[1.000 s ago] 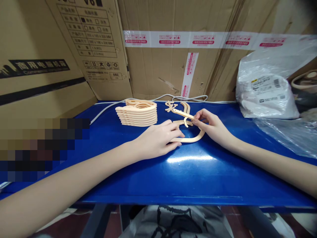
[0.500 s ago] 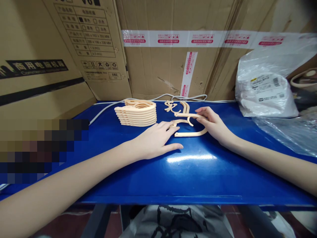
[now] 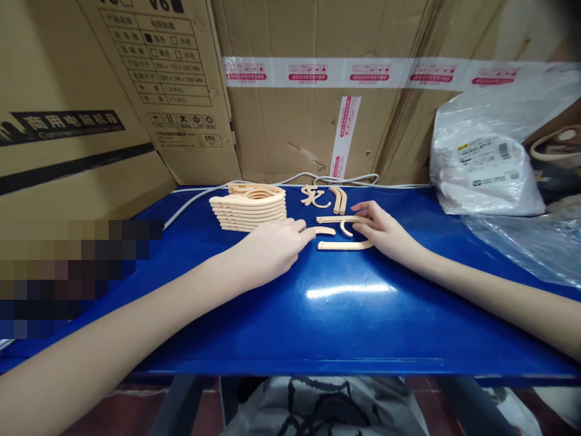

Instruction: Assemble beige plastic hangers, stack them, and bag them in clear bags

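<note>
A peach plastic hanger [image 3: 344, 244] lies in parts on the blue table [image 3: 340, 315]. My right hand [image 3: 384, 235] rests on its right end, fingers closed around the bar and small hook [image 3: 346, 226]. My left hand [image 3: 272, 249] is loosely curled, its fingertips pressed on the end of a short curved piece [image 3: 325, 231]. A stack of several folded peach hangers [image 3: 249, 209] stands just behind my left hand.
More loose peach parts [image 3: 316, 195] lie by the back wall of cardboard boxes [image 3: 290, 121]. A white cable [image 3: 190, 203] runs along the back edge. Clear plastic bags [image 3: 485, 175] fill the right side. Another cardboard box [image 3: 68, 121] leans at the left.
My left hand has moved back toward the stack and curled from flat. The raised hanger bar has come down onto the table, and my right hand has settled lower over it.
</note>
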The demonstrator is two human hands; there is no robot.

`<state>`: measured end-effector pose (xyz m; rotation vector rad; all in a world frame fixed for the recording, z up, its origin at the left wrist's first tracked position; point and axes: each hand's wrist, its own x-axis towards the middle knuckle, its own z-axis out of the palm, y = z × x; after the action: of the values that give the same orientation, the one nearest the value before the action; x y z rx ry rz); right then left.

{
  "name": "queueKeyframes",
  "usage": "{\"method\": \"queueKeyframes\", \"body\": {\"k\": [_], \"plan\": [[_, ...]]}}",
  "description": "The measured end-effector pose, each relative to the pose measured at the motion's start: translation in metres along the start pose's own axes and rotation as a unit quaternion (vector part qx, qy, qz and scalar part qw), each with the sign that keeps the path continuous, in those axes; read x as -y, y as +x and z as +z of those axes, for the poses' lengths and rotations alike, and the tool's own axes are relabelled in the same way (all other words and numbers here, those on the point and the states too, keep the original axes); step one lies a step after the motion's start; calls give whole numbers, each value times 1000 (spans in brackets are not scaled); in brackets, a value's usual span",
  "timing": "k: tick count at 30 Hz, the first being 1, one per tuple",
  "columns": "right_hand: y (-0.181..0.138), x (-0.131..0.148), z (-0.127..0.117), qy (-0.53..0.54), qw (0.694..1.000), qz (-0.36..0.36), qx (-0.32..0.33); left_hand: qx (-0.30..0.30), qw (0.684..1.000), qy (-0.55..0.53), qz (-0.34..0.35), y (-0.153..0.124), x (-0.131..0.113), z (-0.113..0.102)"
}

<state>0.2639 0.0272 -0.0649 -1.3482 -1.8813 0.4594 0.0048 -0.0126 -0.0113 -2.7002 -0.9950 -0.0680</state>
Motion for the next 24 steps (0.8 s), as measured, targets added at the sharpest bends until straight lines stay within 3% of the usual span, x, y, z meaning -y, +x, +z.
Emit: {"method": "queueKeyframes", "body": {"k": [8, 12, 17, 24], "plan": [[0, -2, 2, -42, 998, -41, -4, 2, 1000, 2, 6, 2, 1, -1], [-5, 12, -1, -81, 993, -86, -6, -12, 1000, 10, -8, 3, 2, -2], [-15, 37, -5, -193, 961, -196, 35, -104, 994, 0, -31, 4, 6, 1], [-22, 44, -4, -259, 921, -276, 90, -253, 963, -87, -43, 3, 7, -5]]}}
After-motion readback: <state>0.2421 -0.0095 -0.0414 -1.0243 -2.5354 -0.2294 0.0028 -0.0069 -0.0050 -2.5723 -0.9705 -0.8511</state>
